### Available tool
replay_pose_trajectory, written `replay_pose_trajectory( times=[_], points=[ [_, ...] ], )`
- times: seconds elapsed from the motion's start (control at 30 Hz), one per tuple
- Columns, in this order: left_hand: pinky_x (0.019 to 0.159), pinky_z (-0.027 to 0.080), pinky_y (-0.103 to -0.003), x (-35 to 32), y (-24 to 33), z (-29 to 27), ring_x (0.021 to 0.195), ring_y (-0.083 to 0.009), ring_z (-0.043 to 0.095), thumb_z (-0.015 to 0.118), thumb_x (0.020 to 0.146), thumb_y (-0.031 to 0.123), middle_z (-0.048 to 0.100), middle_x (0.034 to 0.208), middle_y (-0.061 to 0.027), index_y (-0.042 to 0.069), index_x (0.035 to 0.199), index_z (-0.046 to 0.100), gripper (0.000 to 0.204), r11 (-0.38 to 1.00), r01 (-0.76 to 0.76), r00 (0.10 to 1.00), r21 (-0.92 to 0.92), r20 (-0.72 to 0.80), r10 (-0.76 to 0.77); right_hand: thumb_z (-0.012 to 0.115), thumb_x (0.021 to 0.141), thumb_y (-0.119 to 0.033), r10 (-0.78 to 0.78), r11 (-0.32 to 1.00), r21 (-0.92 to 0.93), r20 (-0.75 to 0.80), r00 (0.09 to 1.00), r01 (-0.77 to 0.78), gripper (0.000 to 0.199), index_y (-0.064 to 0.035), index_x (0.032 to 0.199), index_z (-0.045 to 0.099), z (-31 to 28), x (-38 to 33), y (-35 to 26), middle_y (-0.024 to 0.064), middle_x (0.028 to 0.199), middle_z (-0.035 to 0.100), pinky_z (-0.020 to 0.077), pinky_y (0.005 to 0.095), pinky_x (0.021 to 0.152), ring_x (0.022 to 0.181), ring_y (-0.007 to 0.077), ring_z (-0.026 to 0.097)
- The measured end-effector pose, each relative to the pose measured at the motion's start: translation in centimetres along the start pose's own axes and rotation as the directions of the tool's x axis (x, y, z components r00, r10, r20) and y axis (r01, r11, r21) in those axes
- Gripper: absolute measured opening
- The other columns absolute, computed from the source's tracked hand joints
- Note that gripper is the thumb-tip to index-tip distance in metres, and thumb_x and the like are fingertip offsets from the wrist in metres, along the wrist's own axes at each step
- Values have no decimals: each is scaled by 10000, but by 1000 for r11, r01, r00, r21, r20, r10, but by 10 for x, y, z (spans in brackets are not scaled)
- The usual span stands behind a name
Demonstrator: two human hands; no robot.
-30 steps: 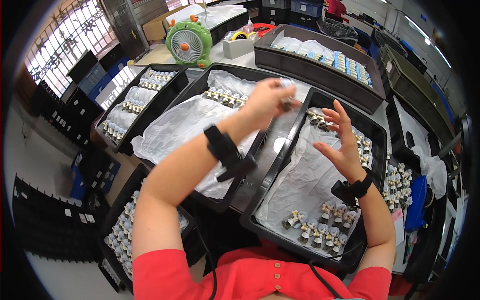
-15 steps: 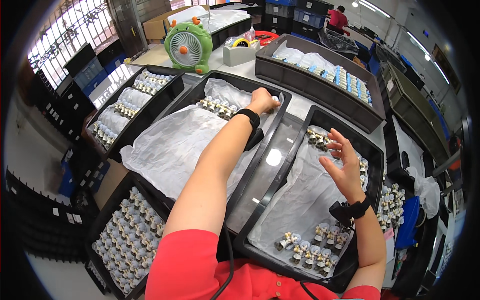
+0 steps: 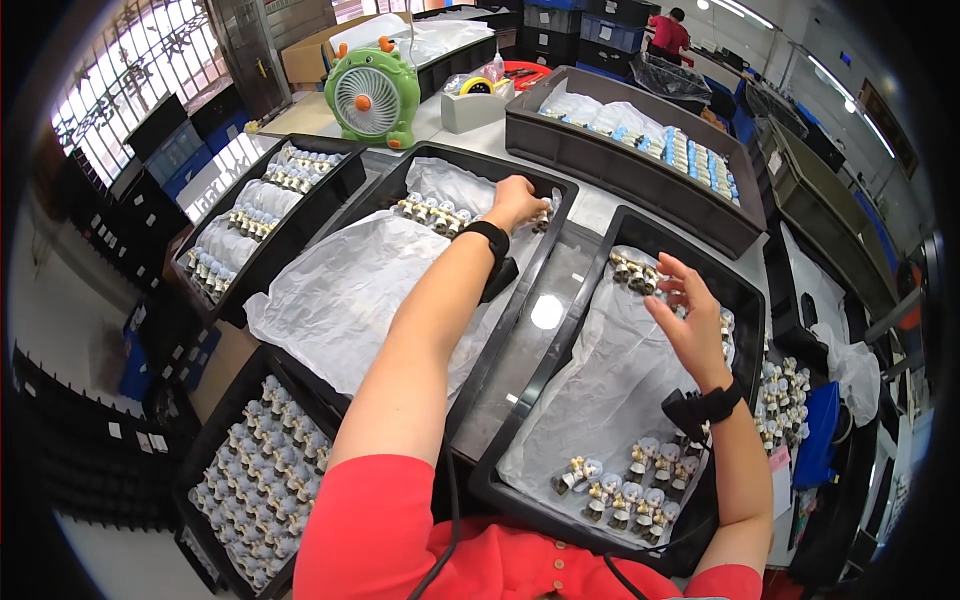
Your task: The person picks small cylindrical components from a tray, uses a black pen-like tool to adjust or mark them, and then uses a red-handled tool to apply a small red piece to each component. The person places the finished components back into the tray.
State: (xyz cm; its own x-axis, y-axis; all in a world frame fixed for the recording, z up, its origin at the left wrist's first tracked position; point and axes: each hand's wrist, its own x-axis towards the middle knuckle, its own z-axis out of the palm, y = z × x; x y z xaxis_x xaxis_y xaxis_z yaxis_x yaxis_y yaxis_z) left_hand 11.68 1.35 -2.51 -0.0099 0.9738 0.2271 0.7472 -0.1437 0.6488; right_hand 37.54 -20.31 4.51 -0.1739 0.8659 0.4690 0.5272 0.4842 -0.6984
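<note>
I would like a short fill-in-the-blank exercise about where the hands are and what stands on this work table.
1. The left hand reaches into the far end of the ____ black tray.
2. The right hand hovers over the right tray, lined with white ____.
3. The small fan behind the trays is ____.

Missing words: middle; paper; green

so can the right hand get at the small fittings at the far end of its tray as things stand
Probably yes: the right hand hovers open just beside the far fittings in the black tray, and nothing lies between them.
</note>
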Motion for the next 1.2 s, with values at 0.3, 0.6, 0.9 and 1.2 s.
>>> replay_pose_trajectory(
  times=[0.3, 0.6, 0.9, 1.2],
  points=[
    [753, 463, -269, -71, 91, -103, 858, -140, 594, 617, 850, 195, 605, 962, -46, 69, 1083, 580, 267, 655, 186, 962, -732, 271, 29, 510, 821, -36, 95, 977, -180, -129, 987, -117, 207, -24, 1005, 604, -11, 2, 63, 153, 913, 635, 478, 322, 730, 841, 269, 622],
    [802, 475, -262, -227, 164, -109, 916, -132, 598, 595, 864, 167, 609, 1032, -52, 44, 1093, 573, 260, 465, 398, 682, -791, 594, 427, 578, 717, -50, 560, 588, -767, 158, 813, -257, 411, -95, 1124, 543, -34, -18, 86, 173, 1149, 516, 432, 443, 881, 1099, 362, 473],
    [822, 451, -284, -219, 124, -59, 929, -137, 578, 596, 859, 187, 579, 1049, -44, 56, 1113, 561, 288, 419, 525, 736, -741, 643, 214, 624, 656, -94, 436, 647, -738, 153, 887, -191, 357, -47, 1007, 580, -23, -13, 74, 211, 1007, 565, 475, 411, 790, 932, 349, 572],
    [904, 428, -290, -216, 119, -52, 1030, -142, 530, 576, 861, 135, 479, 1183, -70, 77, 1336, 355, 527, 302, 446, 801, -842, 526, 284, 754, 668, -78, -124, 984, 145, 148, 981, 102, 430, -76, 1064, 587, 5, -11, -24, 36, 985, 565, 472, 250, 716, 809, 117, 551]
  ],
)
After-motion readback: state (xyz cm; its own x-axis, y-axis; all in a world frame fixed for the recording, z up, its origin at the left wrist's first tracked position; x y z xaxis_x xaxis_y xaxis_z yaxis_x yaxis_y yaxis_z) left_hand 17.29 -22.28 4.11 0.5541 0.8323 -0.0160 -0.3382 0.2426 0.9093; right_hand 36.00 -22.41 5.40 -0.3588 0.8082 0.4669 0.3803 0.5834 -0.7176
